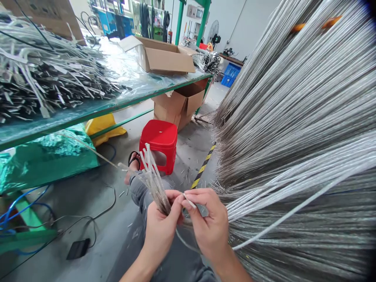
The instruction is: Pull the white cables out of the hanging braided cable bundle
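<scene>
Head view: seated wearer in gray trousers (143,196), looking fwd and down; both hands met at lower ctr.
L hand (161,227): gripped bunch of cut wires (154,180), ends pointing up and away; thumb and index pinched tog. at near end of thin strand (189,201); other fingers curled, partly hidden.
R hand (210,223): thumb and index pinched same strand, tips just beside L fingertips; rest of fingers bent, not all visible.
Strand: btwn the two hands, short pale end poking out toward R palm; full length couldn't be told.
Long wires: big gray mass (293,90) filled R side; paler, thicker wires (282,176) ran in from R edge to behind R hand.
Stool: red (158,135), upright on floor past the bunch; foot in black sandal (134,160) just beside it.
Bench: green-edged (143,87), upper L; heap of short flat pieces (58,74) on it, open carton (170,60) farther along, wire bundle (210,62) near far end.
Under bench: open brown box (176,109), yellow bag (101,127), shiny green wrap (55,156).
Floor: yel./blk. striped tape (202,170) btwn stool and gray mass; small blk. box (78,249) w/ cord, lower L.
</scene>
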Motion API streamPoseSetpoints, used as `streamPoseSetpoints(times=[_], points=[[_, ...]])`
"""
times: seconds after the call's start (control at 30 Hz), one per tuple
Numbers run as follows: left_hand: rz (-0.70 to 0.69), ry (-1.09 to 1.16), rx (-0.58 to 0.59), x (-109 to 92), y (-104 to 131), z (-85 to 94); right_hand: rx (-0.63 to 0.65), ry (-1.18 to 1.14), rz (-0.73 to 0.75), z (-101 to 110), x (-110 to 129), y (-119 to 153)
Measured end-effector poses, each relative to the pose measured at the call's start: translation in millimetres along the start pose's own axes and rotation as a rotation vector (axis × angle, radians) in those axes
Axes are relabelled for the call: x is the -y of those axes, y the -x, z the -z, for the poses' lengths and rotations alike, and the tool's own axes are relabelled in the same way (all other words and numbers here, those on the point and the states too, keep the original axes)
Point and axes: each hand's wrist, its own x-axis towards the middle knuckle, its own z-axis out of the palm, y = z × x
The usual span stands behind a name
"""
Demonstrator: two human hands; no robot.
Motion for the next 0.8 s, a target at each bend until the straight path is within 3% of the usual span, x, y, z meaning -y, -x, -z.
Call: streamPoseSetpoints(times=[0.27,0.4,0.47,0.63,0.8], points=[[-0.015,0.049,0.122,-10.2,3.9,2.2,0.055,-0.532,-0.485,4.8,1.5,-15.5],[-0.015,0.109,0.158,-8.8,5.7,2.0,0.237,-0.924,-0.801,0.2,-0.2,-18.8],[-0.004,0.118,0.16,-7.7,6.1,2.0,0.294,-1.02,-0.876,-2.4,-1.5,-18.2],[0.066,0.088,0.16,-6.9,6.2,1.8,0.092,-0.784,-0.748,-1.5,-3.2,-17.4],[0.116,0.101,0.16,-7.8,5.9,1.7,0.157,-0.478,-0.463,5.7,-3.1,-21.2]])
